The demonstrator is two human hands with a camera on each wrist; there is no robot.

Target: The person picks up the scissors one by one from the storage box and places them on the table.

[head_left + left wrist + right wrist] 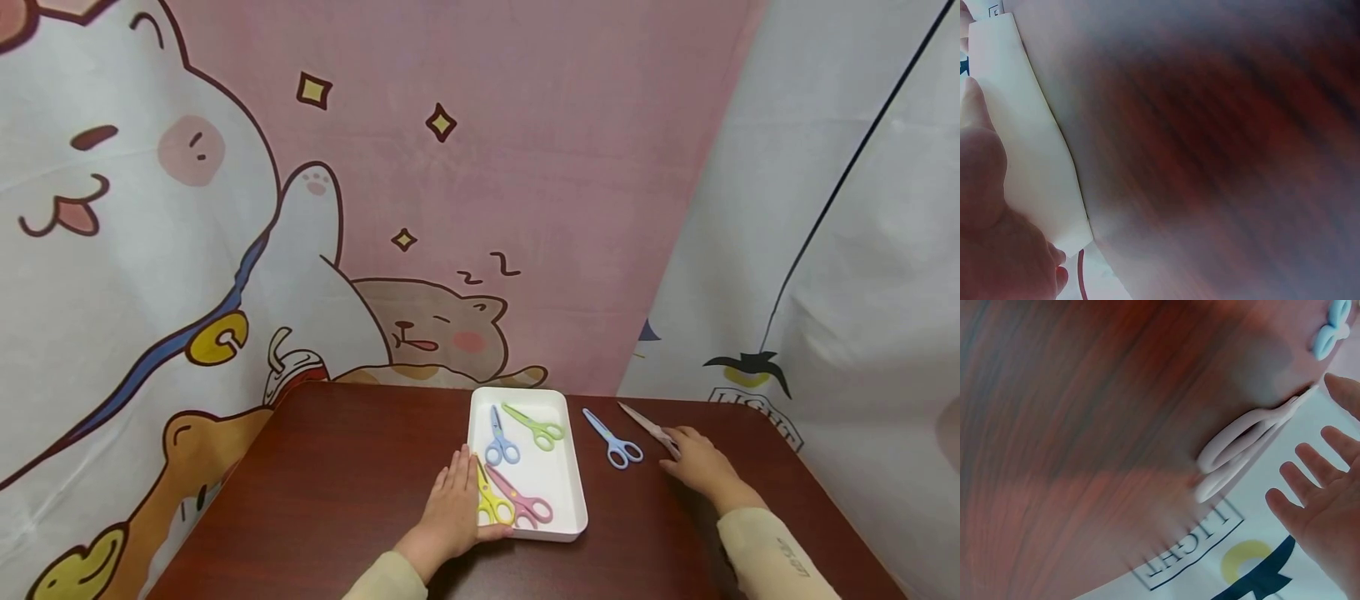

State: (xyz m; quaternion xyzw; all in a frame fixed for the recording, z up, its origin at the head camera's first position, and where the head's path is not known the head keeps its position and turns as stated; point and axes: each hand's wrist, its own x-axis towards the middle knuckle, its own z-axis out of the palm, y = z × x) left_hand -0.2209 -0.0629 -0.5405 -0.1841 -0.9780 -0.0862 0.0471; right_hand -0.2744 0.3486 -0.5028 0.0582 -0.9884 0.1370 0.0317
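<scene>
Scissors (651, 428) near "LIGHT" lettering (1192, 543)

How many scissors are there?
6: blue pair, green pair, yellow pair, and pink pair in the white tray; on the table right of it, a second blue pair, then a pale pair by the right hand.

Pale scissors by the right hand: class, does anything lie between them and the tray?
Yes: the blue scissors on the table lie between the pale scissors and the tray.
</scene>
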